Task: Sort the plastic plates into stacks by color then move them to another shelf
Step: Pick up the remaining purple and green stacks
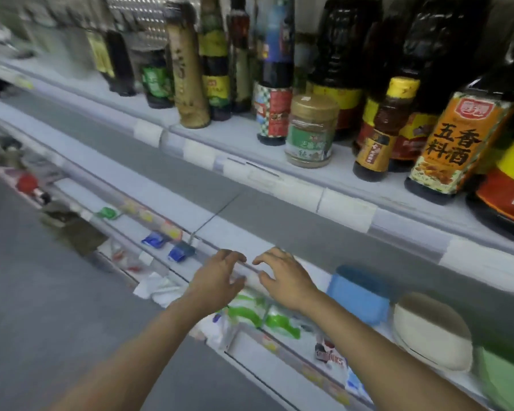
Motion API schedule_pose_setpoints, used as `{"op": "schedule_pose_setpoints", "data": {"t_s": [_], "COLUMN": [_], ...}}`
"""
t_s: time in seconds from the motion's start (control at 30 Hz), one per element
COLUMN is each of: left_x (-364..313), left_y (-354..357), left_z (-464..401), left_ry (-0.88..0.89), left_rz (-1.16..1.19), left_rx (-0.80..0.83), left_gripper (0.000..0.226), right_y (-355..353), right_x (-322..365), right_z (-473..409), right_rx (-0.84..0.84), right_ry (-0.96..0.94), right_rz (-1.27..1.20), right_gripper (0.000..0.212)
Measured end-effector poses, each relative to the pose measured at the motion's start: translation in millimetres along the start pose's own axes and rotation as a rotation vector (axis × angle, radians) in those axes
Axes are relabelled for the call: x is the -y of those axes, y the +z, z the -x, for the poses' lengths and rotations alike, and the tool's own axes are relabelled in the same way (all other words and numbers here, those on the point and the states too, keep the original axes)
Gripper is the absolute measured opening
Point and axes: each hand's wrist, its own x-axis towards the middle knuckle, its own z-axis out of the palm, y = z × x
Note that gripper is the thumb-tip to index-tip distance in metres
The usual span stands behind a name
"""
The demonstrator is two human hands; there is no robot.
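1. Hovering now: the left hand [217,277] and right hand [282,277] hang side by side over the pale shelf edge [250,272], fingers loosely curled, gripping nothing.
2. The plates sit just off to the right hand's side: a blue rounded-square plastic stack [359,295], then a cream round plastic stack [431,333], then a green plastic stack [505,378] at the far right.
3. My read: sorting looks done, moving comes next; slide the right hand over and clamp a whole stack from both sides.
4. Smooth, slick plastic, so grip under the rim; motion blur hides finer detail.
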Motion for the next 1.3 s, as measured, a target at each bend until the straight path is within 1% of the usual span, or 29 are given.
{"op": "schedule_pose_setpoints", "data": {"t_s": [0.1,0.2,0.27,0.43,0.57,0.63,0.73,0.77,0.93,1.07,1.2,1.3], "left_x": [75,158,211,331,402,427,458,467,505,536,558,561], "left_y": [-54,-117,-165,-285,-362,-394,-436,-449,-509,-554,-603,-641], "left_z": [36,83,118,219,300,335,378,391,441,467,489,504], "left_ry": [-0.110,-0.238,-0.326,-0.559,-0.707,-0.781,-0.877,-0.902,-1.078,-1.214,-1.398,-1.547], "left_rz": [-0.032,-0.071,-0.080,-0.118,-0.163,-0.188,-0.239,-0.262,-0.303,-0.382,-0.446,-0.500], "left_rx": [-0.091,-0.194,-0.259,-0.371,-0.477,-0.513,-0.569,-0.597,-0.668,-0.687,-0.759,-0.846], "left_gripper": [0.042,0.045,0.049,0.043,0.054,0.054,0.036,0.034,0.048,0.044,0.038,0.036], "right_y": [33,73,103,181,233,255,282,289,323,348,359,361], "right_x": [79,178,255,461,603,661,736,760,878,966,1047,1105], "right_z": [-51,-105,-142,-204,-228,-237,-250,-254,-272,-290,-310,-321], "right_rx": [0.074,0.137,0.194,0.291,0.367,0.415,0.447,0.458,0.517,0.574,0.650,0.660], "right_ry": [-0.166,-0.327,-0.413,-0.684,-0.854,-0.931,-1.036,-1.071,-1.293,-1.471,-1.649,-1.788], "right_rz": [-0.015,-0.058,-0.081,-0.097,-0.155,-0.170,-0.190,-0.206,-0.270,-0.297,-0.324,-0.326], "right_gripper": [0.031,0.030,0.027,0.029,0.031,0.023,0.018,0.019,0.015,0.018,0.019,0.021]}}
